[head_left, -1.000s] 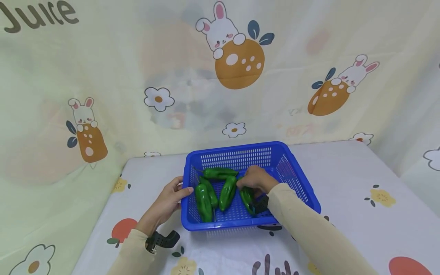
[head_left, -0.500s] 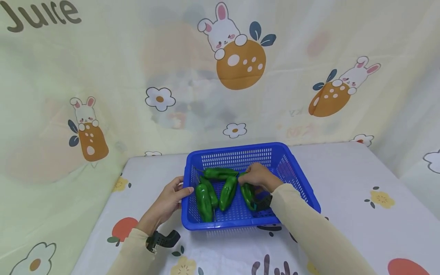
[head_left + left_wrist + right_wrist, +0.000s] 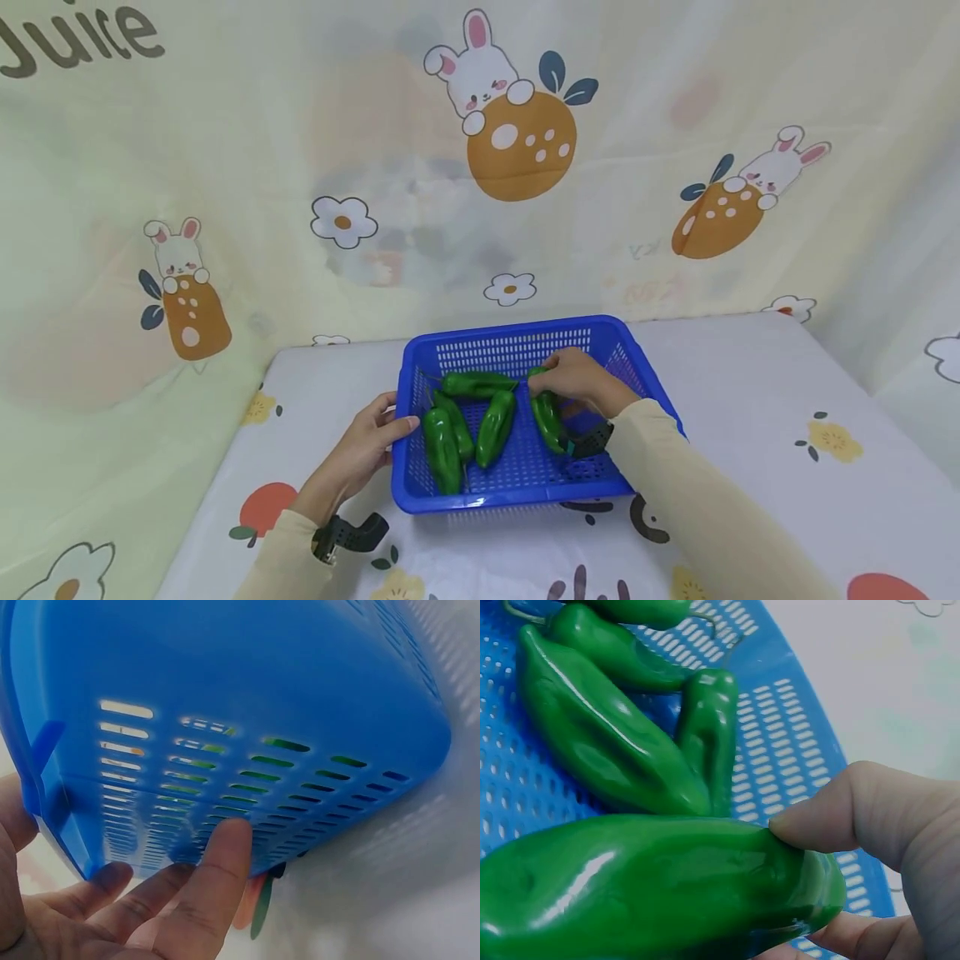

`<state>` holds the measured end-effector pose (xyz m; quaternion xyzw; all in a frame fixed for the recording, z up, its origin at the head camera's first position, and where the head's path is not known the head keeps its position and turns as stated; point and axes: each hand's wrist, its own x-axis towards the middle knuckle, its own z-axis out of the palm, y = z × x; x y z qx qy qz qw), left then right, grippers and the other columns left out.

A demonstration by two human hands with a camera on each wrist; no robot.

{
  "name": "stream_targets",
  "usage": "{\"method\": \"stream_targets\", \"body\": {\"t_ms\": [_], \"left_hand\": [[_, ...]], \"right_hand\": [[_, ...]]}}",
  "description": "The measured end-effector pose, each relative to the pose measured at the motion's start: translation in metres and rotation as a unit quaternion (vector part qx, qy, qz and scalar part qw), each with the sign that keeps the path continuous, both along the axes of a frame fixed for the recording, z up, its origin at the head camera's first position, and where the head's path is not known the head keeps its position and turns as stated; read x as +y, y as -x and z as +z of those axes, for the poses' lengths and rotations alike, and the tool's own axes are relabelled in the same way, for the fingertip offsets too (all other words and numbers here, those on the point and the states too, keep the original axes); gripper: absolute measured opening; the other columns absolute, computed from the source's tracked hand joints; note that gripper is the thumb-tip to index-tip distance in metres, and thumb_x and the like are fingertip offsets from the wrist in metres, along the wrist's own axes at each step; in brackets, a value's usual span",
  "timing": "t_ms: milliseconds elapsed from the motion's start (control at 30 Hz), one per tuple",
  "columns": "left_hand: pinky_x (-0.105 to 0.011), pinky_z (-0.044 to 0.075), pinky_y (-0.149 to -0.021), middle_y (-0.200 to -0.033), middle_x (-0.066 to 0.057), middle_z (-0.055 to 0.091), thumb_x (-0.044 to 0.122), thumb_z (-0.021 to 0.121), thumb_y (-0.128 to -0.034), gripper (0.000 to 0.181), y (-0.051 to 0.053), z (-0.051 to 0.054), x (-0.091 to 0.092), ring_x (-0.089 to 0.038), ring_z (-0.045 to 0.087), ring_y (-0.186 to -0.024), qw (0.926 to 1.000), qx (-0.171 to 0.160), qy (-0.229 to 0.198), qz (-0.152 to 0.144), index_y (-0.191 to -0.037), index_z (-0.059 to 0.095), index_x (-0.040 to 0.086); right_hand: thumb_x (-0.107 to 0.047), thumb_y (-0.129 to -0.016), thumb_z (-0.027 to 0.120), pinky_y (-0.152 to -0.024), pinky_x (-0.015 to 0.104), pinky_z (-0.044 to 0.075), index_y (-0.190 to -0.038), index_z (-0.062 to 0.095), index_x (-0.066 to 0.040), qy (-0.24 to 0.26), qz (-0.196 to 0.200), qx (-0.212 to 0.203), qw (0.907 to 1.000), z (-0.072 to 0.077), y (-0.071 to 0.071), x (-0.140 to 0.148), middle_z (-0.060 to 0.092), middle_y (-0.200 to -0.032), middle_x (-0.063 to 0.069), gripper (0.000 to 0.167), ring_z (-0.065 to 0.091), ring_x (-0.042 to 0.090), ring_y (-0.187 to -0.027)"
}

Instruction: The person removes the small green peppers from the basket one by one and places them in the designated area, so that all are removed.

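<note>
Evidently I am at a midway point: one green pepper (image 3: 547, 425) is already between the thumb and fingers of the right hand (image 3: 576, 379), pinched near its blunt upper end, yet it remains within the walls of the blue basket (image 3: 517, 501) on the desk (image 3: 757, 400). I judge the grasp made and the pepper's removal or placement not yet done; the other four peppers (image 3: 495, 429) lie unheld towards the basket's left side. The left hand (image 3: 369, 435) steadies that same side, thumb over the rim and fingers against the outer wall.

From the head view alone I get the whole layout, including a gap between the pinched pepper and its nearest neighbour, though the dark wrist camera (image 3: 588, 440) covers its lower end. My right wrist view gives me the thumb pressing the glossy skin, with fingers on the far side, and thin stems on some of the others. Only the left wrist view shows me fingertips on the slotted wall from outside, green glinting through. Whether the pinched pepper touches the basket floor, I cannot tell.
</note>
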<state>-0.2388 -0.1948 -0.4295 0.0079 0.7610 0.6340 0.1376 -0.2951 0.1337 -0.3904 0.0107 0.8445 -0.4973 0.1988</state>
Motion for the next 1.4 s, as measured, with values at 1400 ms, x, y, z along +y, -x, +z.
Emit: {"method": "stream_targets", "body": {"t_ms": [1400], "left_hand": [[-0.052, 0.061, -0.092, -0.139, -0.025, 0.062, 0.02, 0.063, -0.1036, 0.053, -0.001, -0.001, 0.002, -0.036, 0.07, -0.116, 0.9999, 0.001, -0.011, 0.007, -0.152, 0.044, 0.007]], "right_hand": [[-0.024, -0.093, 0.068, -0.083, 0.046, 0.064, -0.147, 0.043, 0.006, -0.001, 0.003, 0.024, 0.9997, 0.054, -0.005, 0.078, 0.056, -0.13, 0.022, 0.067, 0.066, 0.03, -0.098]]}}
